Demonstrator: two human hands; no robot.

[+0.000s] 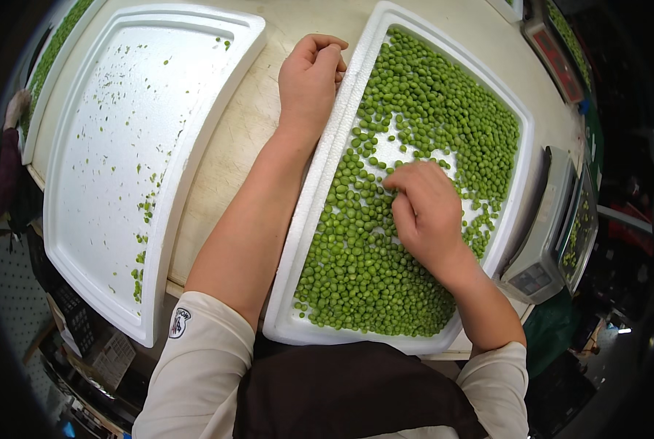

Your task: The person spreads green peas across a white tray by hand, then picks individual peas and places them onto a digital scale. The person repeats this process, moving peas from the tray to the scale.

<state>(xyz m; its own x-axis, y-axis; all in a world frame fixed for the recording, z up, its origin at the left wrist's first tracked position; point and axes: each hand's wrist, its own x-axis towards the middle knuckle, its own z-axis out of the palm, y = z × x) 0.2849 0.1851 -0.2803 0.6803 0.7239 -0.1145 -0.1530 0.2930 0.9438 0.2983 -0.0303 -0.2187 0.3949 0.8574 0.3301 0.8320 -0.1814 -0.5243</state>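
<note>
A white polystyrene foam tray full of loose green peas lies in front of me. Over the middle of the peas is my right hand, its index finger bent down among them and its thumb a little apart. The palm faces down, so I cannot tell if a pea is between the fingers. A bare white patch of tray floor shows just beyond this hand. Just outside the tray's left rim, my left hand is curled into a loose fist. Its inside is hidden.
To the left lies another white foam tray with scattered pea bits. Two scales, one grey and one with a red panel, stand right. Another person's hand is at a pea-filled tray far left.
</note>
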